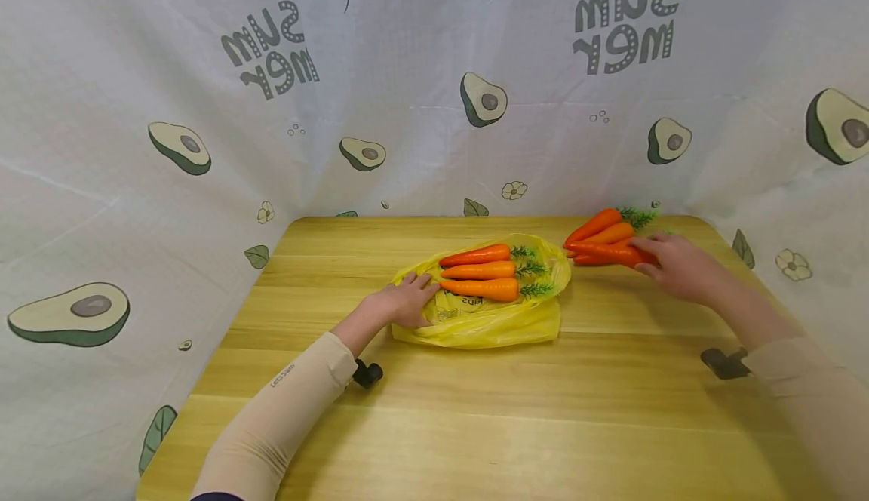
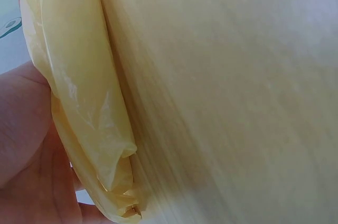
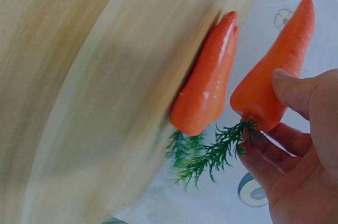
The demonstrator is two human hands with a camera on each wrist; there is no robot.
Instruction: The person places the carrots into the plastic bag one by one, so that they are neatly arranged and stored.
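A: Nearest to us, on the table (image 1: 489, 410), what matters?

B: The bag (image 1: 489, 331), at twelve o'clock. Our left hand (image 1: 410, 301) lies at its nine o'clock, fingers laid over the edge; whether they pinch the film, we cannot tell.

A: How should we use that hand?

B: Lightly, we think: steady pressure, so the film doesn't slide and the rim stays wide.

A: And inside the rim?

B: Three carrots (image 1: 485, 271) side by side, tips toward nine, leaves toward three. We'd match that order.

A: Farther out?

B: At the bag's two o'clock, our right hand (image 1: 682, 263) has thumb and fingers clamped on the held carrot (image 3: 266, 78), near its leafy end. Its greens (image 3: 216, 152) hang free.

A: A sound grip?

B: We judge so. We should lift it clear of the other carrots (image 1: 596, 227), at least two, lying beside it toward the sheet (image 1: 407, 71).
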